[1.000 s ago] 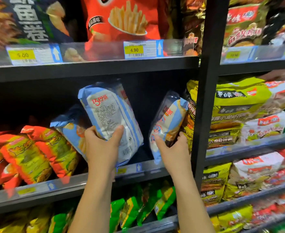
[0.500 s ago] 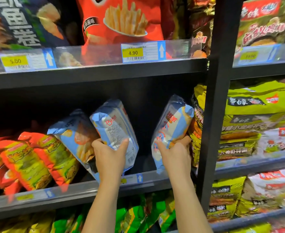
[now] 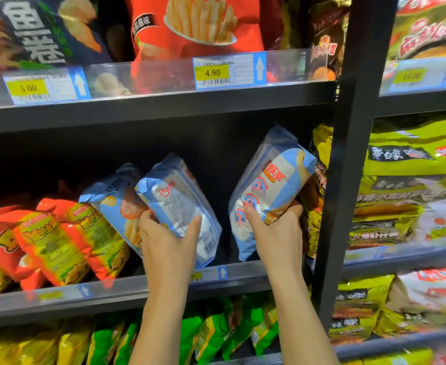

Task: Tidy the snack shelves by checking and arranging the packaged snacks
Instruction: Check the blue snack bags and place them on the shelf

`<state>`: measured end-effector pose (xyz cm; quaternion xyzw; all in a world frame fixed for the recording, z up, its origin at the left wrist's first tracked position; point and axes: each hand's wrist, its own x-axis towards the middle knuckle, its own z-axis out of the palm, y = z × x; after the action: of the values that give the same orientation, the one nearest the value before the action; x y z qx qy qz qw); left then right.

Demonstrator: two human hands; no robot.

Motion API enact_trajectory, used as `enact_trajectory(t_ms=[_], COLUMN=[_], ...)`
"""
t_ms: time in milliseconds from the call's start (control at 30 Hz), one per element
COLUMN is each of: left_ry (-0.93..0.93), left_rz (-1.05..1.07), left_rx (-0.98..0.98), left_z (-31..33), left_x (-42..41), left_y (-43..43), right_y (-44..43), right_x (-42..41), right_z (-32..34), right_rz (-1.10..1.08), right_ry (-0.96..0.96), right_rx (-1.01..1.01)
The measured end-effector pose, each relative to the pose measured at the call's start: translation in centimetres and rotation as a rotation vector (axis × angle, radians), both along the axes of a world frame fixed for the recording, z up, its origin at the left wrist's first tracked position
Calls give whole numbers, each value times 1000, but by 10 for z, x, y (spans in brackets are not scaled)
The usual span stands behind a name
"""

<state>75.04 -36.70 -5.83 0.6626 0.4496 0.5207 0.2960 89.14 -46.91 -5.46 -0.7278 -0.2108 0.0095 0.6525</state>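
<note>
Both hands are at the middle shelf, and each one holds a light blue snack bag. The left hand curls its thumb and fingers round the lower half of the left blue bag, which shows its back with the barcode. This bag's long side runs up and to the left, just in front of a third blue bag. The right hand grips the bottom of the right blue bag, which shows its front and leans up and to the right, toward the black post. A dark gap sits between the two bags. I think each bag needs tipping up straight toward that gap. I cannot tell if the bag bottoms touch the shelf.
</note>
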Motion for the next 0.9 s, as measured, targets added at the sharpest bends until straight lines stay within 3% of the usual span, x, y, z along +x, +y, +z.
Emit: enact_trajectory(t_ms=[267,500,700,900], left_ry=[-58,-184,-118,-101], left_rz=[79,-177,-509,-780], left_rx=[156,229,54,-200], left_z=[7,5,8,3], left_x=[-18,-31,-38,-67], left_y=[-31,-60,-85,-103], right_y=[-24,-68,-115,-147], right_x=[-26,-41,-48,-79], right_z=[12,1,-13,-19], right_rz=[184,389,646,752], right_ry=[-13,13,132,263], right_rx=[268,338,331,338])
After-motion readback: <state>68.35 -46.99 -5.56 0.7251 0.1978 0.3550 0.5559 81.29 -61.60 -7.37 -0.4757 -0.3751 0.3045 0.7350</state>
